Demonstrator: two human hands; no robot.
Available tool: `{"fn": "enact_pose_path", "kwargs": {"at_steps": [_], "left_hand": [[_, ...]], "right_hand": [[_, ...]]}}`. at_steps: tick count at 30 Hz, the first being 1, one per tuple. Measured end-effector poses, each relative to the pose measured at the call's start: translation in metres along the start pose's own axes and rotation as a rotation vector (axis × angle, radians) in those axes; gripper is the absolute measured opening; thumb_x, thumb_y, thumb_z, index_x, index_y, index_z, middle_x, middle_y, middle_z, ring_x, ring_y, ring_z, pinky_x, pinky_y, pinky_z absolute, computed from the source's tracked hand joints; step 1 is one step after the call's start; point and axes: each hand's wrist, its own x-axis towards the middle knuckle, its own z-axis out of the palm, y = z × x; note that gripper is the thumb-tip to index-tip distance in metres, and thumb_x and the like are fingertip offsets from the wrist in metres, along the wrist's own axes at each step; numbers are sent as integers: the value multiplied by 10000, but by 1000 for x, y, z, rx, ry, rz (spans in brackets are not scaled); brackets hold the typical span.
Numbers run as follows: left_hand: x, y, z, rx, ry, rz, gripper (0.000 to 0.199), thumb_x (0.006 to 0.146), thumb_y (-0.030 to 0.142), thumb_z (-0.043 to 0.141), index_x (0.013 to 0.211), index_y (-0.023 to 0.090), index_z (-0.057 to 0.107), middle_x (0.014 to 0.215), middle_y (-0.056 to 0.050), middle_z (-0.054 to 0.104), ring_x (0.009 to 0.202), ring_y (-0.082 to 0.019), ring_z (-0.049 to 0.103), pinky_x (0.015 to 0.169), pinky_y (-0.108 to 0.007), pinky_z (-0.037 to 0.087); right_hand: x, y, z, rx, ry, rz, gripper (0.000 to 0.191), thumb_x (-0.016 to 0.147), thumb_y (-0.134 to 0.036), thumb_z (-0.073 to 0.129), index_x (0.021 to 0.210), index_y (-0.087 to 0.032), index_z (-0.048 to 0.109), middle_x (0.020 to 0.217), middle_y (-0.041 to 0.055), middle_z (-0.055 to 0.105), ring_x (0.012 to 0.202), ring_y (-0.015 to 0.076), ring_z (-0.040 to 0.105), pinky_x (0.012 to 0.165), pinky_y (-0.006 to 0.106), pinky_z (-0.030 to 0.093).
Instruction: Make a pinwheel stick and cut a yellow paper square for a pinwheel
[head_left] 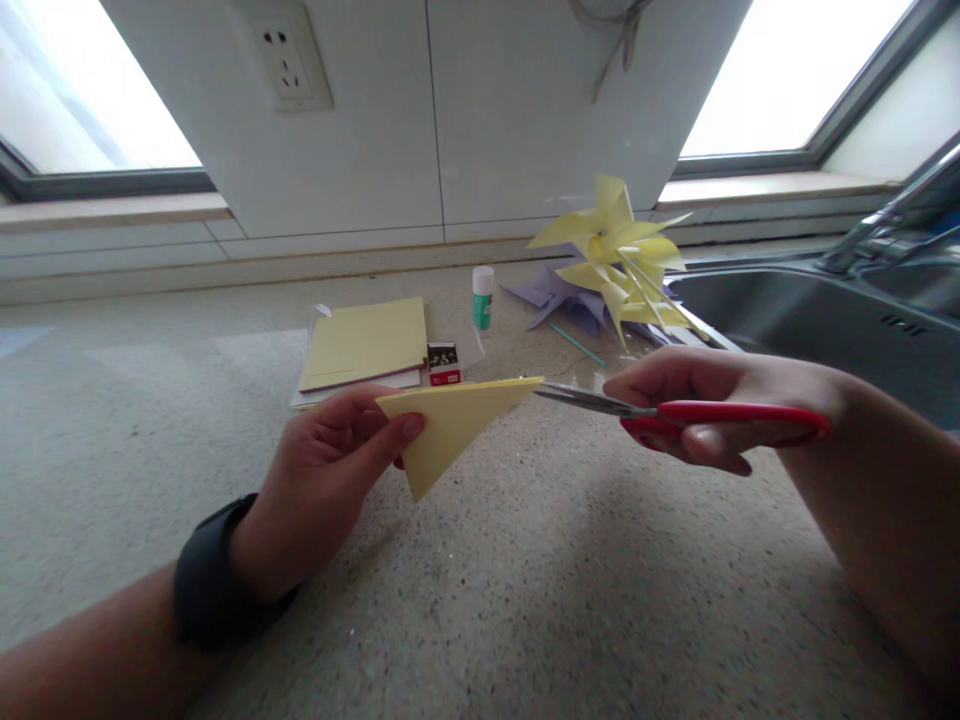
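Pinched between the thumb and fingers of my left hand is a folded triangle of yellow paper, raised above the counter with one corner pointing right. My right hand grips red-handled scissors, with fingers through the handle loops. The scissor blades point left, and their tips meet the paper's right corner. Whether the blades are slightly parted there is too small to tell. Behind the paper stands a small red box of metal pins or tacks.
A stack of yellow paper lies at the back left of the speckled counter. Further back stands a glue stick. Yellow pinwheels, purple folded paper and a thin teal stick lie by the sink.
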Motion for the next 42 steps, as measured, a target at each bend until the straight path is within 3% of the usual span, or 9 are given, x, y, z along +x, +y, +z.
{"fn": "enact_pose_path", "kwargs": {"at_steps": [15,22,26,29,35,42], "left_hand": [[-1,-1,-1,-56,-14,-31,51,856,271,741,858,225,720,798,7,736,667,-107,643,568,-181,536],[-2,-2,-2,19,-19,-9,72,865,282,733,833,219,722,736,20,707,606,-91,604,528,-162,511],[-2,1,0,55,-28,48,27,869,238,723,850,249,738,695,48,689,579,-70,588,513,-131,495],[-3,3,1,101,-37,109,115,863,178,717,895,283,752,699,67,688,569,-54,587,525,-118,494],[-7,-1,-4,211,-110,206,215,891,134,678,988,319,731,890,67,724,748,-63,654,639,-124,528],[-8,0,-6,316,-160,347,271,899,107,658,1070,313,698,927,73,718,812,-56,649,738,-121,532]], "right_hand": [[0,0,0,20,-3,-10,354,837,-451,739,851,-149,557,616,-75,496,416,18,440,362,102,366],[-1,-1,0,19,0,-6,347,835,-434,745,841,-142,557,633,-68,506,425,20,450,365,103,382],[-1,-2,-1,20,1,35,359,819,-429,761,843,-134,556,653,-60,515,440,22,465,377,106,405],[-1,-1,-1,20,-15,63,388,799,-451,775,832,-140,546,658,-62,512,442,22,461,377,108,404],[-2,0,0,0,-30,145,444,755,-492,807,797,-152,525,623,-69,523,415,23,461,358,112,378],[-2,-3,1,-38,-40,175,457,738,-496,817,764,-155,514,617,-56,544,435,38,501,374,119,367]]}}
